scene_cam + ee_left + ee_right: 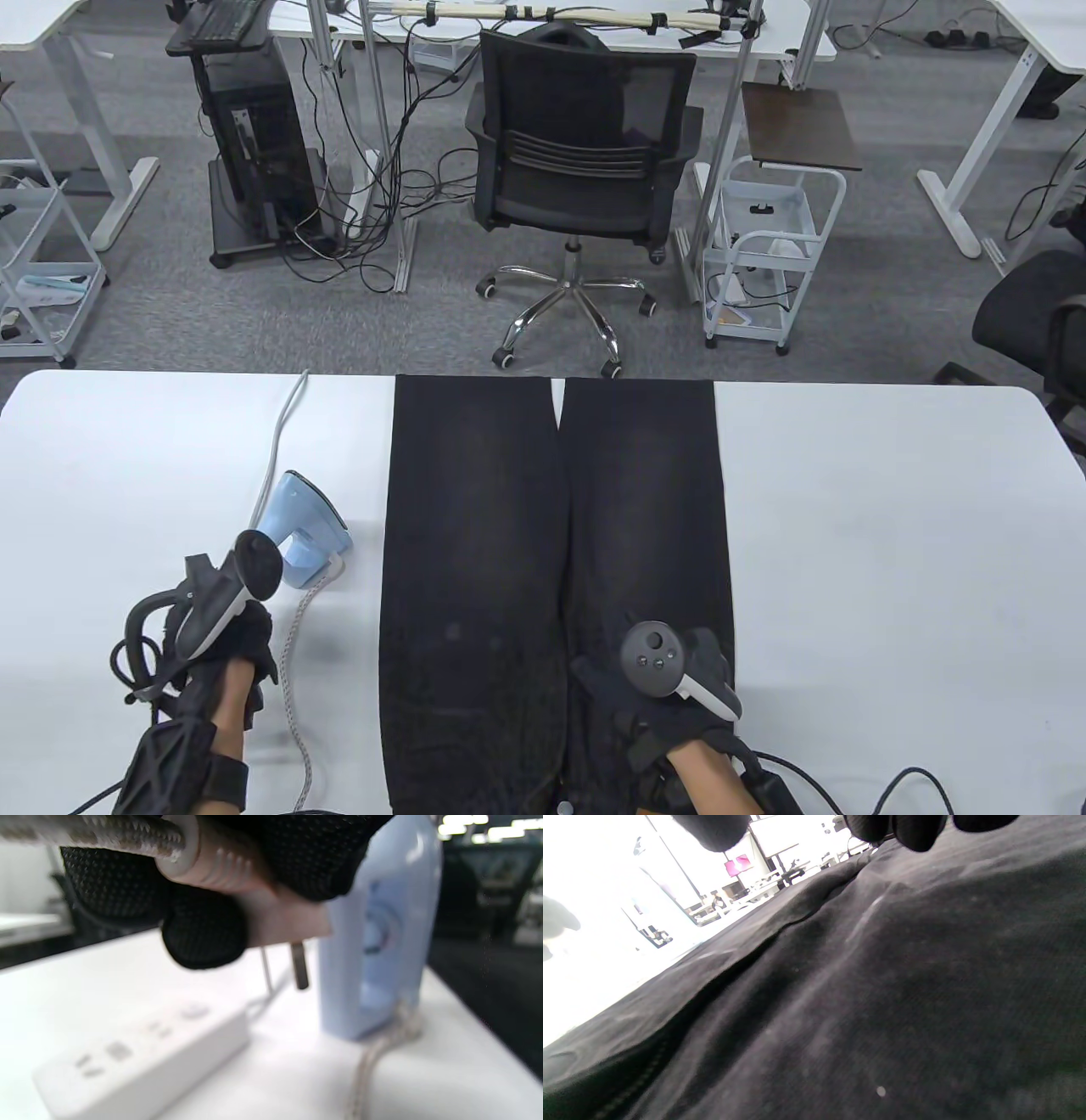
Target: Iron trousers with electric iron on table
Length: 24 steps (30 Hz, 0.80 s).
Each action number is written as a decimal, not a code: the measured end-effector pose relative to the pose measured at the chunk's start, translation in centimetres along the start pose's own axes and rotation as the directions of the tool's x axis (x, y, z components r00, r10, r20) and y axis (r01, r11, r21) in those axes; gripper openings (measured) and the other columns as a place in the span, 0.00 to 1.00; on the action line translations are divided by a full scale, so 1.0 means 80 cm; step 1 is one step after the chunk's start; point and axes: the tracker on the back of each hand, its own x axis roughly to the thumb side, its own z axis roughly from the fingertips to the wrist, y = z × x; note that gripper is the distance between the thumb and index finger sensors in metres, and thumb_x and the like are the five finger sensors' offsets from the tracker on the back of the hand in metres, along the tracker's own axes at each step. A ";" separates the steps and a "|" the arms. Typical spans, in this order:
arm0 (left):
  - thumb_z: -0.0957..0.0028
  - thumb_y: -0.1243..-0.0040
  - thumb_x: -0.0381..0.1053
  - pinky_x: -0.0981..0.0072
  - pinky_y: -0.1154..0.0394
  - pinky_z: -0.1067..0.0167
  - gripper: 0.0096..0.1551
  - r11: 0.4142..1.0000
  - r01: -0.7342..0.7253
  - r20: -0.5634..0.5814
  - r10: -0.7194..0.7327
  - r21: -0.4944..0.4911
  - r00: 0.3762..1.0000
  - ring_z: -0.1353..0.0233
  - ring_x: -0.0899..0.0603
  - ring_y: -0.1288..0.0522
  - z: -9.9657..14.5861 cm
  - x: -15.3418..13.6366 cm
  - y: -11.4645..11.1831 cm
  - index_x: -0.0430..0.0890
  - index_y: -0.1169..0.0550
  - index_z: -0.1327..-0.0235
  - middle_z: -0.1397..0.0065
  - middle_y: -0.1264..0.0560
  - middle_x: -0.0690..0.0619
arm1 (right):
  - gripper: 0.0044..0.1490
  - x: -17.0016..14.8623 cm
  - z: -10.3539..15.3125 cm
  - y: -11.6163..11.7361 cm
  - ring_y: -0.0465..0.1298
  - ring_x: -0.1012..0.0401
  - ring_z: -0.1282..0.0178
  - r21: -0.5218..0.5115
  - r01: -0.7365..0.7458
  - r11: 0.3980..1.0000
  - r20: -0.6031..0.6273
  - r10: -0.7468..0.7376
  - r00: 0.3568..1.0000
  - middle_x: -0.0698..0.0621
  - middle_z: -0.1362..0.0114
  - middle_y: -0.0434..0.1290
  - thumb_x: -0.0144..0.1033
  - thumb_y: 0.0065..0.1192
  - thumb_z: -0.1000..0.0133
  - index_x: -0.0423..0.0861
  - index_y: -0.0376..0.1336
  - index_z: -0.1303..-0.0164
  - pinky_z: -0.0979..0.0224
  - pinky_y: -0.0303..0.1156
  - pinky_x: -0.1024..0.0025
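— Fingers (pixel 203 929)?
— My left ones pinched one plug (pixel 271 921) above one power strip (pixel 140 1056); my right hand (pixel 670 679) lay flat on one pair of trousers (pixel 475 552).
— Iron (pixel 301 531)?
— One, upright on the bench (pixel 891 552) beside them.

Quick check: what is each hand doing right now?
Left hand: grips the iron's plug, prongs in the air above the power strip.
Right hand: rests on the trousers, holds nothing.
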 end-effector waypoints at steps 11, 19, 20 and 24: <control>0.47 0.40 0.38 0.33 0.28 0.36 0.32 0.995 -0.024 -0.044 0.020 -0.096 0.999 0.33 0.34 0.22 -0.001 -0.075 0.009 0.38 0.31 0.27 0.27 0.27 0.36 | 0.54 0.001 0.001 0.000 0.56 0.31 0.20 0.003 0.001 1.000 0.009 -0.001 1.000 0.29 0.15 0.48 0.54 0.49 0.34 0.34 0.32 0.16 0.29 0.56 0.26; 0.47 0.37 0.38 0.35 0.25 0.35 0.34 0.984 0.042 -0.039 -0.050 -0.173 0.998 0.31 0.34 0.22 -0.012 -0.096 -0.032 0.37 0.32 0.26 0.26 0.28 0.36 | 0.54 0.001 0.001 -0.001 0.56 0.31 0.20 0.009 0.003 1.000 0.008 -0.003 1.000 0.29 0.15 0.48 0.54 0.49 0.34 0.34 0.32 0.16 0.29 0.56 0.26; 0.47 0.37 0.39 0.35 0.25 0.35 0.34 0.983 0.040 -0.046 -0.049 -0.178 0.998 0.31 0.34 0.22 -0.013 -0.097 -0.035 0.37 0.32 0.26 0.26 0.28 0.35 | 0.54 0.001 0.001 -0.001 0.56 0.31 0.20 0.011 0.003 1.000 0.008 -0.004 1.000 0.29 0.15 0.48 0.54 0.49 0.34 0.34 0.32 0.16 0.29 0.56 0.26; 0.47 0.36 0.39 0.35 0.25 0.35 0.34 0.981 0.062 -0.052 -0.072 -0.182 0.996 0.31 0.34 0.22 -0.016 -0.098 -0.046 0.37 0.32 0.26 0.26 0.28 0.36 | 0.54 0.002 0.001 0.000 0.56 0.31 0.20 0.023 0.009 1.000 0.008 -0.009 1.000 0.29 0.15 0.48 0.54 0.49 0.34 0.34 0.32 0.16 0.29 0.56 0.26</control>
